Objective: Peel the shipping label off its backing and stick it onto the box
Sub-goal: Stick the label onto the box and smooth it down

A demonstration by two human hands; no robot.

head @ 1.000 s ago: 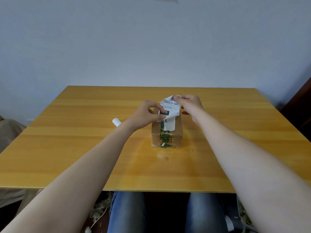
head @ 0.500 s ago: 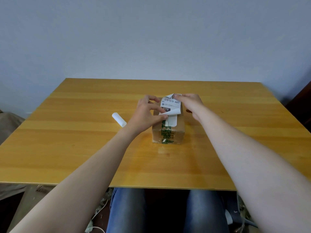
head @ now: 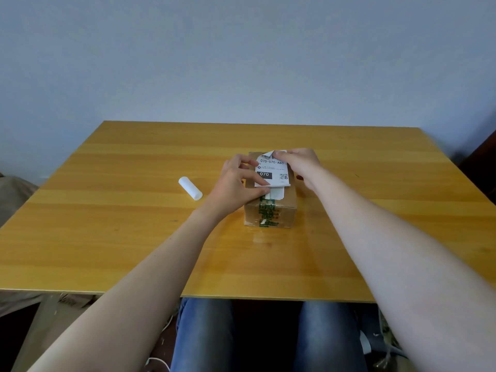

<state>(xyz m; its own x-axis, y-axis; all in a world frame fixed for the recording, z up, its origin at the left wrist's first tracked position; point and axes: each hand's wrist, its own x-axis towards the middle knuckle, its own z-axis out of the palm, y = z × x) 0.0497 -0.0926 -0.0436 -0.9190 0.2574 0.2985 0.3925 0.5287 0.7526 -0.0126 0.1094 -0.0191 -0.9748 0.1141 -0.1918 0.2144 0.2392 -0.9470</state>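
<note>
Position of task item: the shipping label (head: 272, 170) lies printed side up across the top of the cardboard box (head: 271, 213), just right of centre frame. It reads "070-070-A80", with a black "070" block and a QR code.

My left hand (head: 236, 189) is at the label's near-left corner. The forefinger lies over the left edge and the thumb sits under the near edge, pinching that corner. My right hand (head: 300, 165) is at the far edge, where its fingertips pinch the top corner, which stands turned up off the box. The label sits between the two hands and both are in contact with it.

A white rounded patch (head: 275, 194) shows on the box top just below the label's near edge. I cannot tell whether it is backing or an older sticker.

Container: the box is closed and sealed along its middle with green-printed tape (head: 268, 210). Its contents are hidden.

A white paper roll (head: 190, 188) lies on the wooden table (head: 107, 224) left of the box, apart from my left hand.

Change noted: a second ago I held the label raised above the box. Half a second ago its near edge curled upward. It now lies lower and flatter on the top. The roll and the box have not moved.
</note>
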